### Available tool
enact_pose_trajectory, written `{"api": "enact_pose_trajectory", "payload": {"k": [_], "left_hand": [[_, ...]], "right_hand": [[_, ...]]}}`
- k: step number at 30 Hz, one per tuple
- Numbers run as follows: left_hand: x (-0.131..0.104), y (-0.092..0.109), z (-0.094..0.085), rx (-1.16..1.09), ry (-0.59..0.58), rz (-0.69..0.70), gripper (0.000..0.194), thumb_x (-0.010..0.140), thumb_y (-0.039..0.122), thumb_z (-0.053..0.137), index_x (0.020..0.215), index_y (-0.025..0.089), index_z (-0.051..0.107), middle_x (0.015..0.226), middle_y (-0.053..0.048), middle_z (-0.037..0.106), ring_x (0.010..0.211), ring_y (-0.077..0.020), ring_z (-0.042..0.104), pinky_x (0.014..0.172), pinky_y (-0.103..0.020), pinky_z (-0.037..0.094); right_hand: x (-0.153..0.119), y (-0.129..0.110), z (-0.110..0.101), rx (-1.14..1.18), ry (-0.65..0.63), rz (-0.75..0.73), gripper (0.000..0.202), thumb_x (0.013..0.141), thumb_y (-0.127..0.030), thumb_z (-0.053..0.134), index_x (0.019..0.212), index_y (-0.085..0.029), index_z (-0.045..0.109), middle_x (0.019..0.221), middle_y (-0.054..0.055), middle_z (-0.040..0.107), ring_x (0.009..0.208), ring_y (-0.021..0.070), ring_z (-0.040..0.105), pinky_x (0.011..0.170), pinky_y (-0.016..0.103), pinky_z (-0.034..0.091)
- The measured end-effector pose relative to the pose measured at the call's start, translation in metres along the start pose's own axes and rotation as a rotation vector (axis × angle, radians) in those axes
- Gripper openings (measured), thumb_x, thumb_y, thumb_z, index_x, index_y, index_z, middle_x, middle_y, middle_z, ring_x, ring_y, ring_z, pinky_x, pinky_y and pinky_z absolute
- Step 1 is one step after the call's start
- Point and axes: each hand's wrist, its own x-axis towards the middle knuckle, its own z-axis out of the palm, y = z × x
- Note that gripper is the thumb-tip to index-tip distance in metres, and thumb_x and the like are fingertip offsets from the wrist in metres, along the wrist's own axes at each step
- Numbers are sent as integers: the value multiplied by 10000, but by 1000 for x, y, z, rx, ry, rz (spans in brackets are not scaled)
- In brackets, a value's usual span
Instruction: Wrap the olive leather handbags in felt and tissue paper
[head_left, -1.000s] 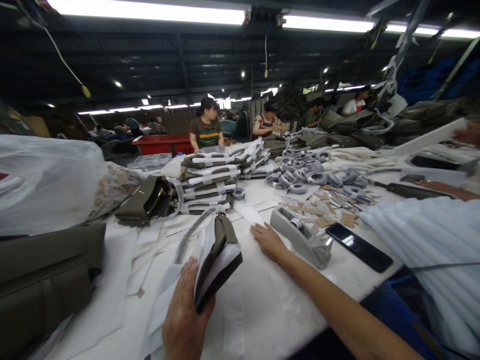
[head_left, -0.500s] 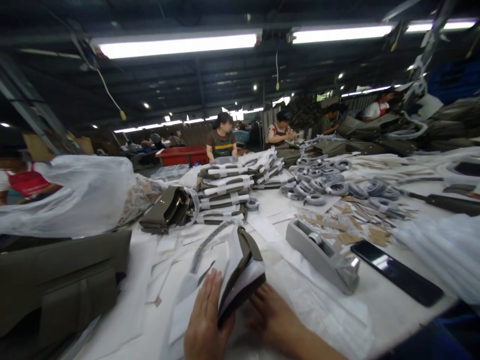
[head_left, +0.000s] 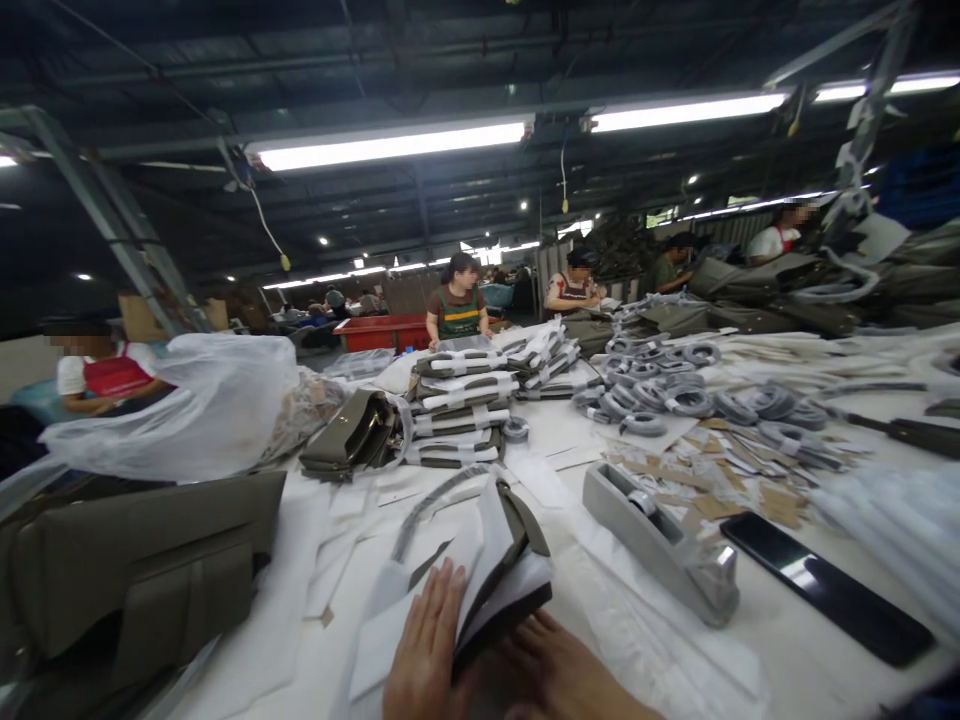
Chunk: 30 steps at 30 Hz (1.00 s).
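One tape dispenser [head_left: 651,556] and one phone [head_left: 825,588] show.

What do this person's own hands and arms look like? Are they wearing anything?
Both are bare human hands, without gloves or cables. The left hand shows no ring or marking I can see. The right hand is partly hidden and blurred, so I can't rule out a ring. No sleeve shows at the right wrist.

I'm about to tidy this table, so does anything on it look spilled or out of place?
Yes: cardboard scraps lie strewn loose between the grey tape dispenser and the grey rings, unlike the stacked bundles. Nothing looks plainly damaged.
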Motion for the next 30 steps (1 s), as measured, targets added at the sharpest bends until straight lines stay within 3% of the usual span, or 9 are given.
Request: {"api": "enact_pose_trajectory", "payload": {"k": [3, 8, 11, 14, 18, 21, 25, 30], "left_hand": [[2, 2, -3, 8, -19, -24, 680, 900, 148, 512, 1538, 227, 291, 1507, -76, 483, 1384, -244, 458, 1113, -378, 443], [13, 2, -23, -86, -27, -132, 743, 891, 155, 581, 1547, 262, 249, 1503, -78, 489, 1356, -250, 493, 1108, -416, 452], [19, 1, -34, -125, -56, -242, 751, 892, 193, 614, 1542, 295, 252, 1502, -74, 492, 1342, -263, 507, 1094, -434, 464], [22, 1, -38, -122, -76, -253, 763, 885, 208, 637, 1540, 295, 254, 1486, -85, 510, 1331, -276, 517, 1069, -436, 487], [16, 1, -33, -83, -75, -125, 776, 886, 159, 614, 1549, 273, 228, 1493, -97, 499, 1355, -268, 491, 1092, -442, 468], [8, 3, -27, -31, -146, 0, 784, 864, 81, 566, 1551, 251, 230, 1520, -89, 464, 1401, -266, 430, 1123, -450, 434], [-2, 11, -22, 55, -210, 129, 763, 828, -4, 491, 1530, 222, 298, 1522, -76, 459, 1425, -270, 388, 1127, -459, 425], [-12, 21, -17, 151, -155, 310, 567, 911, 47, 464, 1449, 227, 455, 1463, -66, 534, 1398, -275, 430, 1143, -474, 389]], "right_hand": [[-2, -8, -7, 108, -100, -36, 586, 962, -494, 533, 1478, -232, 444, 1492, 101, 494, 1424, 259, 390, 1182, 442, 320], [1, 5, -15, 124, -132, 28, 381, 982, -330, 529, 1348, -242, 590, 1417, 83, 577, 1368, 229, 470, 1189, 479, 280], [-9, 4, -9, 129, -161, 67, 492, 978, -381, 533, 1448, -243, 486, 1514, 96, 462, 1435, 240, 374, 1206, 497, 240], [-17, -1, -4, 156, -175, 100, 633, 951, -472, 564, 1510, -233, 388, 1543, 111, 411, 1455, 254, 335, 1207, 485, 255], [-18, -4, -7, 155, -118, 38, 487, 974, -376, 551, 1441, -249, 498, 1450, 86, 542, 1397, 236, 436, 1176, 469, 328], [-22, -14, -19, 160, -17, -56, 359, 985, -270, 503, 1329, -243, 605, 1305, 74, 663, 1289, 213, 554, 1104, 413, 429], [-37, -43, -52, 178, 104, -59, 276, 978, -255, 498, 1201, -211, 655, 1089, 92, 737, 1008, 199, 690, 889, 333, 553], [-32, -55, -96, 261, 391, 95, 162, 963, -182, 508, 947, -204, 667, 859, 58, 715, 818, 167, 690, 755, 255, 552]]}}
